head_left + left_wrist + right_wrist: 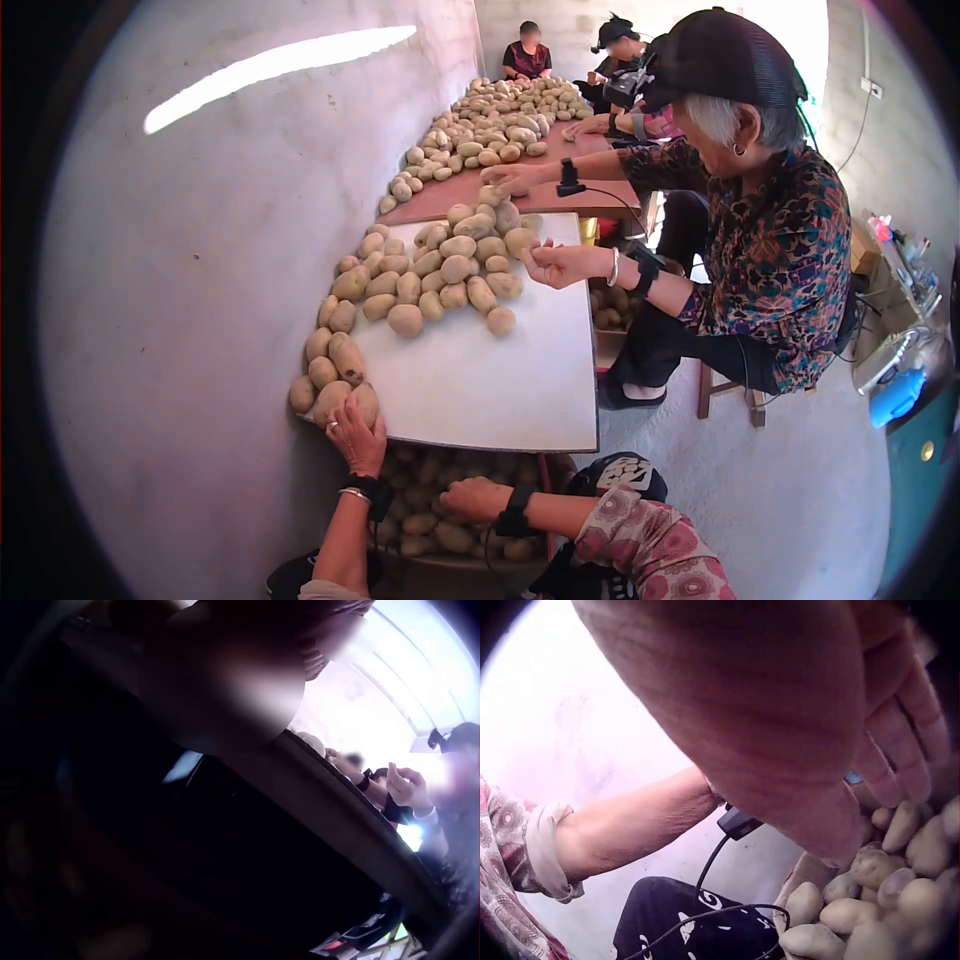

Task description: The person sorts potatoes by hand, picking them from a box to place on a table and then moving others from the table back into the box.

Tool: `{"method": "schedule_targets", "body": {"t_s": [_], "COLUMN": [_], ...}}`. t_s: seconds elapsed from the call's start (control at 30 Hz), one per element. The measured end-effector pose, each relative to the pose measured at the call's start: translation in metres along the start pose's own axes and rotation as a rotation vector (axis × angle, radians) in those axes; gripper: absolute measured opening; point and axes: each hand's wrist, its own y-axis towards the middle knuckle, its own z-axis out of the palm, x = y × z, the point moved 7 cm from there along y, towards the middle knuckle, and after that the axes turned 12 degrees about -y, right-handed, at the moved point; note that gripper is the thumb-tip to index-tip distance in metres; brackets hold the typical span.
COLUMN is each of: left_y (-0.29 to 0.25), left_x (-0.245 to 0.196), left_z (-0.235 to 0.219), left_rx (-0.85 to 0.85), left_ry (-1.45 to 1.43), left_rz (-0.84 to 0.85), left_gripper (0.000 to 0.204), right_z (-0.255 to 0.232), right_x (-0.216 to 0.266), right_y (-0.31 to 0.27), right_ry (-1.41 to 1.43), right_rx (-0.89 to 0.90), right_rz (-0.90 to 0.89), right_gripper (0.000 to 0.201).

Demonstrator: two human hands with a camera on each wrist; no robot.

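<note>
My left hand (pixel 352 428) reaches up to the near left corner of the white table (pixel 480 385), and its fingers rest on two potatoes (pixel 335 398) at the end of a row along the wall. The left wrist view shows only my blurred palm (pixel 225 682) and the table's dark underside (pixel 337 810). My right hand (pixel 478 497) hangs below the table's front edge over a basket of potatoes (pixel 430 525). In the right wrist view its fingers (pixel 900 750) hang relaxed above those potatoes (pixel 870 900) and hold nothing.
A big potato pile (pixel 440 270) covers the table's far half. A seated person (pixel 770 230) at the right side has a hand (pixel 560 265) at the pile. Beyond lies a brown table (pixel 450 195) with more potatoes and other people. A grey wall runs along the left.
</note>
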Motion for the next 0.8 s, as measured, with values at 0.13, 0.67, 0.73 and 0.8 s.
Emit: {"method": "schedule_targets", "body": {"t_s": [0.13,0.67,0.73,0.8], "left_y": [-0.007,-0.024,-0.037,-0.072], "left_x": [-0.002,-0.024,-0.006,0.027], "left_z": [-0.008,-0.040,-0.051,-0.060], "left_rx": [0.029,-0.091,-0.138,-0.149], "left_ry": [-0.071,-0.120,-0.274,-0.214], "left_rz": [0.033,0.182,0.140,0.060], "left_gripper": [0.070,0.067,0.056,0.047], "right_z": [-0.002,-0.018,-0.012,-0.017], "right_x": [0.002,-0.012,-0.028,-0.031], "right_y": [-0.008,-0.024,-0.026,-0.023], "right_ry": [-0.017,-0.052,-0.068,-0.078], "right_rx": [0.017,-0.040,-0.139,-0.019], "right_rz": [0.016,-0.015,-0.019,0.037], "right_gripper": [0.012,0.009,0.012,0.018]}}
